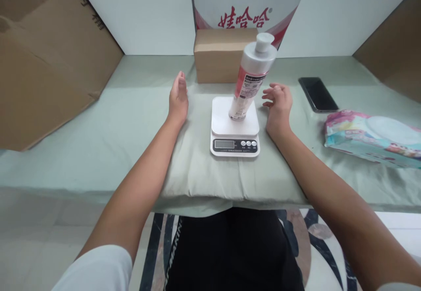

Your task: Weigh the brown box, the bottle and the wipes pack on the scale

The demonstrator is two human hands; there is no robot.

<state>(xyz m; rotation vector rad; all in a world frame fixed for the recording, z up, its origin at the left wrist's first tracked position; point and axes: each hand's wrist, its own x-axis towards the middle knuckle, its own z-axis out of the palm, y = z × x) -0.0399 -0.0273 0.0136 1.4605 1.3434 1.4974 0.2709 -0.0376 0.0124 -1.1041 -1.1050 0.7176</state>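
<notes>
While your two hands rest on the cushion, the head view shows the bottle (250, 77) already standing on the scale (234, 126), leaning toward one o'clock, and neither hand grips it. Your left hand (178, 98) lies flat and open at nine o'clock of the scale, well apart from the bottle. Your right hand (278, 105) sits at three o'clock, fingers (269, 94) loosely spread and empty, just beside the bottle. So the placing looks done; judging by the tilt, steadying and reading the display (224, 144) seem left, and its digits are too small to tell. A phone (317, 94) lies at two o'clock, a wipes pack (371, 137) at three, a cardboard box (221, 61) at twelve.
</notes>
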